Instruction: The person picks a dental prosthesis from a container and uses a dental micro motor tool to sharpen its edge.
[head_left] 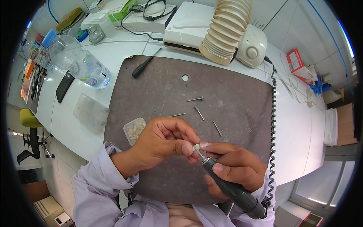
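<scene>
Between the fingertips of my left hand (160, 142) is a small off-white dental crown (196, 147), shaped like a tooth. My right hand (240, 166) is wrapped round a black rotary handpiece (236, 191), whose metal tip points up and left and meets the crown or lies right beside it; which of the two is hard to tell. White dust coats a right fingertip. Just left of my left hand stands a clear plastic box (135, 130) full of small off-white tooth-like pieces. Beyond my hands lie loose rotary burs, among them a grey-tipped one (199, 113) and a thin one (217, 128).
A brown mat (162, 90) covers the table's middle, with a black screwdriver (146, 63) at its far left. Left are a water bottle (79, 62), a phone (65, 86) and a clear box (90, 112). A ribbed hose (227, 30) hangs ahead; a coiled cord (273, 125) runs down the right.
</scene>
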